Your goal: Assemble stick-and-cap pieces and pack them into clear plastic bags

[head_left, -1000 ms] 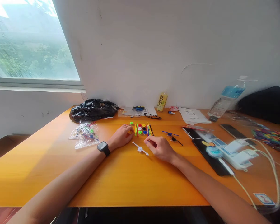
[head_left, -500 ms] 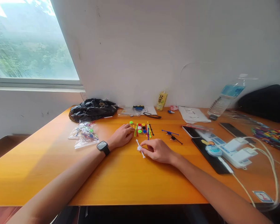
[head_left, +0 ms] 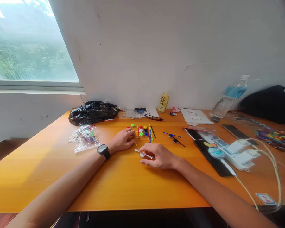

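Orange wood makes up the tabletop [head_left: 123, 186], which runs to a white wall with a window at the far left of the room. Along the wall lie a black plastic bag [head_left: 92, 112], a yellow packet [head_left: 163, 103], papers [head_left: 196, 116] and a water bottle [head_left: 228, 101]; a power strip [head_left: 230, 148] with plugs and phones sit to the right, and clear bags of coloured parts [head_left: 84, 137] lie to the left. The right hand [head_left: 159, 155] rests on the tabletop with thumb and fingertips closed on a white stick with a disc [head_left: 143, 154], which lies just in front of a cluster of coloured discs and sticks [head_left: 143, 131]. The left hand [head_left: 123, 139], a black watch [head_left: 103, 150] on its wrist, is curled with its fingertips on a small yellow piece [head_left: 133, 138] at the cluster's near left edge; how firmly it grips cannot be told. Compared with half a second ago, the white stick has turned from steeply slanted to nearly level, the right hand has shifted slightly nearer the person, and the left hand has barely moved.
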`<action>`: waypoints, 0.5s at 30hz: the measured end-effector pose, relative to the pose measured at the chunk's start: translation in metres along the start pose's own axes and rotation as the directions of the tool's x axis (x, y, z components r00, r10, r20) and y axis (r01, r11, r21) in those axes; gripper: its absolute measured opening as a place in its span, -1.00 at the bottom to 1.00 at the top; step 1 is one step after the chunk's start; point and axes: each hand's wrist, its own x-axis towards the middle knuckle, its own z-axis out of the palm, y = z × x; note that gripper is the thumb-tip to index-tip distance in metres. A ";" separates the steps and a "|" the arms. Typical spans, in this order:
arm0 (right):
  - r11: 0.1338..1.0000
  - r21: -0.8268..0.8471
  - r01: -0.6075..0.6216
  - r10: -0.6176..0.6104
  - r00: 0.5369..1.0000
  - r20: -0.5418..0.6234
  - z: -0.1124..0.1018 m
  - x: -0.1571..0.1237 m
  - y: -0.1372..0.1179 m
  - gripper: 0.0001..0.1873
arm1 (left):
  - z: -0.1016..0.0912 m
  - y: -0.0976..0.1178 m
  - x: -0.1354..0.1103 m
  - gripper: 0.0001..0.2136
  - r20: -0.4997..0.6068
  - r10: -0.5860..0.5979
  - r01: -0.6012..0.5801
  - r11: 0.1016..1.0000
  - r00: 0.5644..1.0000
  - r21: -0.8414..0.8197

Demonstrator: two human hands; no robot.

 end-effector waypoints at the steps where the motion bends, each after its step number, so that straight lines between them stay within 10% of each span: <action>1: 1.000 -0.004 0.000 0.000 1.000 0.005 0.000 -0.001 0.001 -0.75 | 0.000 0.000 0.000 -0.90 0.008 0.005 -0.005 1.000 1.000 -0.004; 15: 0.994 -0.107 0.035 -0.066 0.951 -0.301 -0.005 0.003 0.010 -0.87 | -0.003 0.008 -0.005 -0.91 0.056 0.050 -0.042 0.990 0.997 -0.137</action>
